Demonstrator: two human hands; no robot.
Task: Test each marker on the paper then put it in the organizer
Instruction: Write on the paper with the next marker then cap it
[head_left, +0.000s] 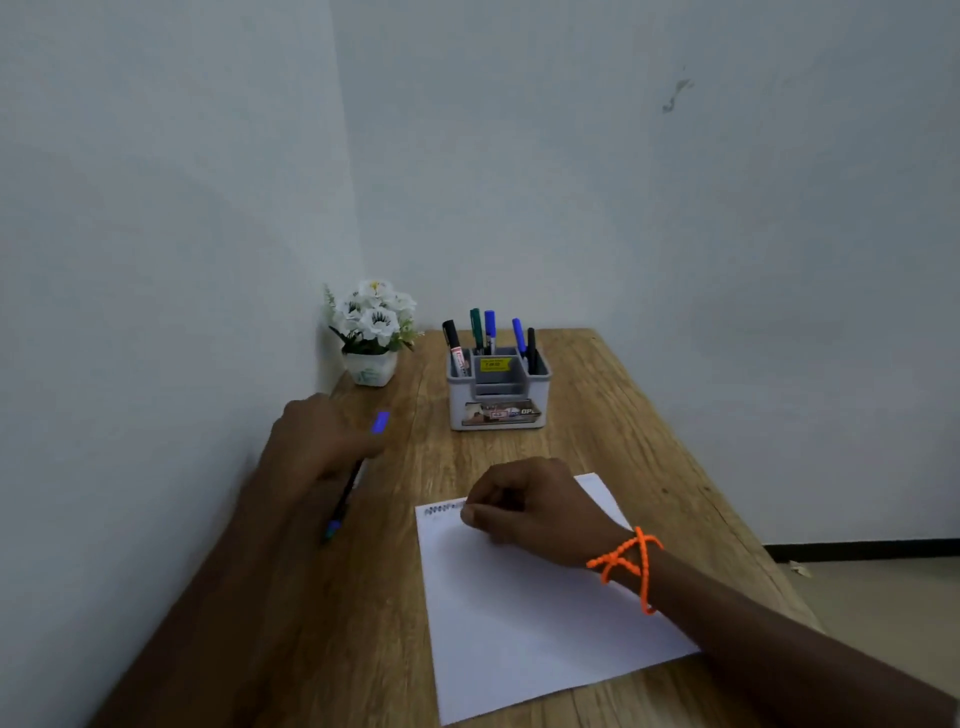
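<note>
White paper sheet on wooden counter; right hand clenched on it, empty. Left hand, blurred, grasps blue-capped marker. Judged tested; next needs a free slot in grey plastic organizer beyond.

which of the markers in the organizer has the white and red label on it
The black-capped marker at the far left of the organizer, leaning left. The green, two blue and black ones beside it show no such label.

matt wood-grain table, smooth white paper, grey plastic organizer
</note>
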